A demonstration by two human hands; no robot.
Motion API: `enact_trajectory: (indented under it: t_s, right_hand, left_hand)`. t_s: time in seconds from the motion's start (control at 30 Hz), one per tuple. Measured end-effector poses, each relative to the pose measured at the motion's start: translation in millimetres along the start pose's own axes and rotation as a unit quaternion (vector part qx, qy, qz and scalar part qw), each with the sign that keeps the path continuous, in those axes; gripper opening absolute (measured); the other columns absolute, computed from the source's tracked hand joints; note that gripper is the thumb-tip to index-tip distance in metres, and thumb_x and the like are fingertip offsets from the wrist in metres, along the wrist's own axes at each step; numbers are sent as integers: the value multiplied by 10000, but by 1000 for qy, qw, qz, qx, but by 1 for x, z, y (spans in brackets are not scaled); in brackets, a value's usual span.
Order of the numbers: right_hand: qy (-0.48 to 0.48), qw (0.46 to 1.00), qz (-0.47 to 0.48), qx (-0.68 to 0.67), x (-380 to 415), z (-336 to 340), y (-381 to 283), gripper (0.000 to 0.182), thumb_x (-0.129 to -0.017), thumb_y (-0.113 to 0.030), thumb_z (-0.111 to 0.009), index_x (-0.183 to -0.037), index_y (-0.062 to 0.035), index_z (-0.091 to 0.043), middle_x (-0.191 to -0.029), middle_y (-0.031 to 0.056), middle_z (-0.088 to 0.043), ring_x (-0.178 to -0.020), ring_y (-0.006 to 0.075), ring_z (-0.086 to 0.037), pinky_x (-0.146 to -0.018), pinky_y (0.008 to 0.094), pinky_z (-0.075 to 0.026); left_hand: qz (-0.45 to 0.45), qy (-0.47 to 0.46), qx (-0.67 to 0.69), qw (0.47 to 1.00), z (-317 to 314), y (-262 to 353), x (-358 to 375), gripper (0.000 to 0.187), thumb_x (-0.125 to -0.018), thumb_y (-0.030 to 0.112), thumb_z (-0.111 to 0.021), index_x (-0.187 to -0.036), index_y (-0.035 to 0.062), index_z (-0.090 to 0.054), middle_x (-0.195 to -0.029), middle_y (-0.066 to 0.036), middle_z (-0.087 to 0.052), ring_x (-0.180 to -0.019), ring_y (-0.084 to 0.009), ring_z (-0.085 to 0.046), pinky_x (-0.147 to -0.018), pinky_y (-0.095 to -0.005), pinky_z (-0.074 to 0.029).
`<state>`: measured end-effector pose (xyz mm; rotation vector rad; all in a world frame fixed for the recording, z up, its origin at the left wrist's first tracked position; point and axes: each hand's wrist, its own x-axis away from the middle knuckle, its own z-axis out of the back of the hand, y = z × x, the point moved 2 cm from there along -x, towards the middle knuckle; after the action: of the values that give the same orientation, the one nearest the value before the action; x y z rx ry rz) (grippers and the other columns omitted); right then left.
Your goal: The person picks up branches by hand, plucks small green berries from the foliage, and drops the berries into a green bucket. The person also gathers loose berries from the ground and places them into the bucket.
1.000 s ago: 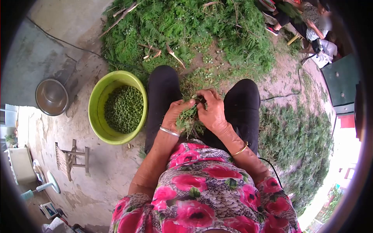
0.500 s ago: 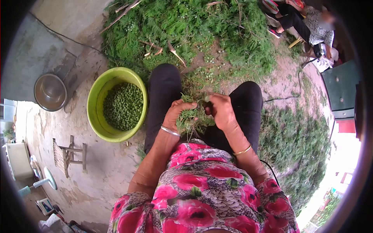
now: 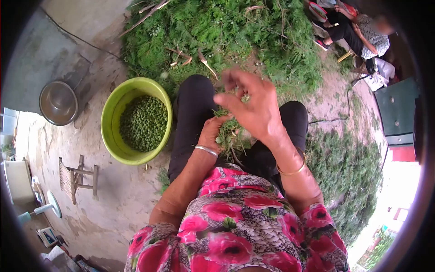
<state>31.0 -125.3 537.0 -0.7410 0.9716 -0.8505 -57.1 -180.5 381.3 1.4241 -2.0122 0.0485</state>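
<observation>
Head view: left hand point(image 3: 213, 133) closed around green sprig point(image 3: 229, 131), between knees. Right hand point(image 3: 256, 106) above it, fingers loosely spread. Yellow-green tub point(image 3: 111, 136) of green berries point(image 3: 144, 123) beside left knee; cut branches point(image 3: 204, 31) piled ahead.

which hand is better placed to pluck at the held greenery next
Probably the right hand: it is raised near the greenery, thumb and fingers apart, while the left hand is busy gripping it.

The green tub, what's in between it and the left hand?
The person's left leg, in dark trousers, is between the green tub and the left hand. You can see it in the head view.
</observation>
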Motion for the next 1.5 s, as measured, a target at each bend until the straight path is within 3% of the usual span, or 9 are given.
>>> enact_trajectory:
  t_s: [0.13,0.2,0.23,0.33,0.43,0.53,0.63,0.87,1.5]
  right_hand:
    - [-197,977,-73,33,49,-6,12,222,-695,-87,-738,-883,-10,-647,-874,92,-654,-615,103,-581,-584,267,-496]
    - [-202,979,-16,19,69,-14,28,236,-697,-90,-717,-897,-8,-624,-837,122,-626,-621,182,-601,-580,313,-498]
    - [-207,972,25,106,75,-15,31,241,-693,-86,-706,-903,-16,-611,-826,131,-610,-644,236,-604,-593,345,-500]
    - [-224,956,44,186,84,-15,37,270,-683,-83,-684,-929,-39,-581,-812,154,-574,-723,352,-595,-639,426,-495]
    - [-225,952,40,203,87,-17,44,235,-689,-75,-676,-901,-27,-587,-806,163,-576,-708,350,-590,-630,404,-495]
    - [-160,978,11,132,82,-15,49,156,-745,-65,-654,-870,-4,-585,-742,129,-586,-650,275,-600,-596,356,-490]
    - [-162,931,-250,-212,78,-10,60,135,-870,-115,-562,-851,17,-585,-689,48,-583,-602,88,-534,-561,258,-452]
    - [-40,778,-357,-516,65,10,52,213,-868,-48,-458,-1002,72,-574,-790,130,-629,-589,153,-586,-532,264,-468]
    - [40,934,-241,-261,86,-14,88,212,-796,60,-619,-1006,43,-634,-846,59,-663,-776,95,-608,-678,234,-513]
  left_hand:
    - [-125,-100,-23,987,26,-7,-11,319,-736,136,-716,-991,-31,-621,-902,-106,-653,-735,-194,-642,-668,-316,-533]
    - [-495,-183,-437,728,23,-1,-2,345,-705,142,-736,-983,-27,-619,-884,-102,-652,-720,-193,-635,-658,-329,-518]
    - [-495,-184,-437,728,21,-1,-1,345,-705,142,-736,-983,-27,-619,-884,-102,-652,-720,-193,-635,-658,-329,-518]
    - [-123,-26,-246,961,17,-3,4,435,-738,280,-733,-1051,13,-591,-1068,-96,-612,-940,-187,-606,-823,-305,-486]
    - [44,-26,-67,996,32,-8,-22,400,-783,247,-708,-1073,4,-576,-1017,-82,-618,-858,-166,-615,-762,-283,-504]
    - [5,0,-28,1000,21,-7,-15,276,-831,160,-647,-1038,-7,-571,-880,-62,-628,-770,-164,-616,-688,-293,-513]
    - [-45,29,-110,992,-5,0,5,134,-898,117,-558,-891,-13,-592,-751,-89,-601,-567,-201,-586,-489,-356,-492]
    - [14,-149,109,983,1,-7,-6,234,-943,160,-462,-1040,-37,-545,-783,-123,-611,-632,-242,-612,-548,-366,-527]
    - [19,-98,-4,995,9,3,3,62,-812,70,-634,-767,27,-627,-735,-66,-639,-632,-174,-633,-569,-344,-557]
